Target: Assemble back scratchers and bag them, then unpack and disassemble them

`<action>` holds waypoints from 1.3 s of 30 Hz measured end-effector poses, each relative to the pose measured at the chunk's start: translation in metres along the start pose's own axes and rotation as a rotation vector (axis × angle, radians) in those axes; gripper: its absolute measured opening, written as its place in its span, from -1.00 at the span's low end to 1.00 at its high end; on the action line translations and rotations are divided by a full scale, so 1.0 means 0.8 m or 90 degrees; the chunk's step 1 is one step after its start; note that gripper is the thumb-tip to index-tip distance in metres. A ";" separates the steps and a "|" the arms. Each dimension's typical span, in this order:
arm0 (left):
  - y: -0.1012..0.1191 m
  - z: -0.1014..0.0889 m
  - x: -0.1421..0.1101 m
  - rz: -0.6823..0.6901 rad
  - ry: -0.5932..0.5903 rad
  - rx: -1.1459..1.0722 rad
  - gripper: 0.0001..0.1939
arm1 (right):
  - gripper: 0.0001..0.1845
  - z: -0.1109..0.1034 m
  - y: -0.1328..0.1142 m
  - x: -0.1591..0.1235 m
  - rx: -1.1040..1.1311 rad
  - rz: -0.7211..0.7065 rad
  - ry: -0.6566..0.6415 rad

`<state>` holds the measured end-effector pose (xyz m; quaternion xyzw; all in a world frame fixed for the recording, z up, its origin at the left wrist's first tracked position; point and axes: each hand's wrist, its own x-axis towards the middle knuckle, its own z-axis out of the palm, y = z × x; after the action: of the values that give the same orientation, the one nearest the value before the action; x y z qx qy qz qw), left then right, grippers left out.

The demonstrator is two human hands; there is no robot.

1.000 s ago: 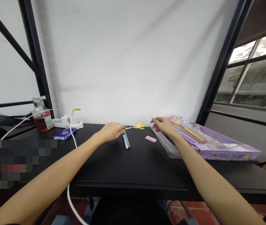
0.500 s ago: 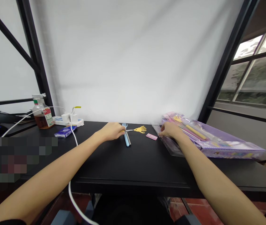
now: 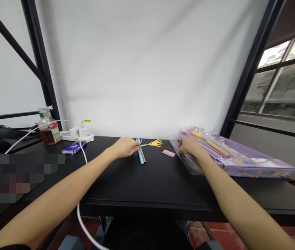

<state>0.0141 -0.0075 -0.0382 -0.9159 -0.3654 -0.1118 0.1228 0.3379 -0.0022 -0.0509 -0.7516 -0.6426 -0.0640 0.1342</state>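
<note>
- A black table point(image 3: 147, 187) is shown from above, with two bare hands reached over it.
- A yellow hand-shaped back scratcher point(image 3: 156, 142) is held by the left hand point(image 3: 124, 147); the grip is closed on its handle end, and its splayed head is pointed to the right.
- Beneath its metal shaft, a light-blue back scratcher point(image 3: 140, 157) is laid on the table, with a thin grey rod point(image 3: 143, 155) close alongside.
- The clear plastic wrapper point(image 3: 190, 164) is touched by the right hand point(image 3: 189, 146), whose fingers are curled down; whether it is pinched cannot be told.
- A small pink card point(image 3: 168, 153) is placed between the hands.
- At the right, more long-handled pieces point(image 3: 217, 147) are seen under clear plastic on an open purple box point(image 3: 259, 167).
- As far as can be judged, the yellow and blue pieces are already out of the box, while those others are left in or on it, covered by plastic.
- At the far left, a bottle of brown liquid point(image 3: 49, 136), a blue packet point(image 3: 74, 147) and a white power strip point(image 3: 89, 138) are grouped.
</note>
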 end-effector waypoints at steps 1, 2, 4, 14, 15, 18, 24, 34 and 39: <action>0.000 0.000 0.000 0.001 0.000 0.000 -0.72 | -0.81 0.000 -0.001 -0.001 0.002 0.003 0.004; -0.001 0.000 0.000 0.002 0.000 0.002 -0.72 | -0.80 -0.001 -0.001 -0.002 0.005 0.005 0.010; -0.002 0.001 0.000 -0.001 0.005 0.002 -0.72 | -0.80 -0.006 -0.002 -0.004 0.016 0.005 0.031; 0.013 -0.003 0.014 -0.019 0.140 -0.632 -0.62 | -0.91 -0.029 -0.072 -0.036 0.542 -0.336 0.170; 0.016 -0.004 0.015 -0.011 0.123 -0.745 -0.62 | -0.90 -0.026 -0.084 -0.042 0.584 -0.372 0.153; 0.022 -0.007 0.015 -0.018 0.074 -0.974 -0.62 | -0.85 -0.014 -0.112 -0.056 0.629 -0.438 0.048; 0.033 -0.003 0.013 -0.167 0.074 -1.075 -0.64 | -0.72 0.004 -0.132 -0.068 0.592 -0.445 -0.025; 0.015 0.005 0.018 -0.293 0.296 -1.011 -0.67 | -0.60 0.001 -0.130 -0.053 0.824 -0.276 -0.093; -0.016 0.014 0.016 -0.312 0.356 -0.879 -0.19 | -0.50 -0.020 -0.103 -0.048 0.826 -0.232 -0.141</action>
<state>0.0157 0.0129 -0.0429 -0.6163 -0.3602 -0.5641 -0.4151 0.2518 -0.0318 -0.0361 -0.4009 -0.6770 0.3902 0.4782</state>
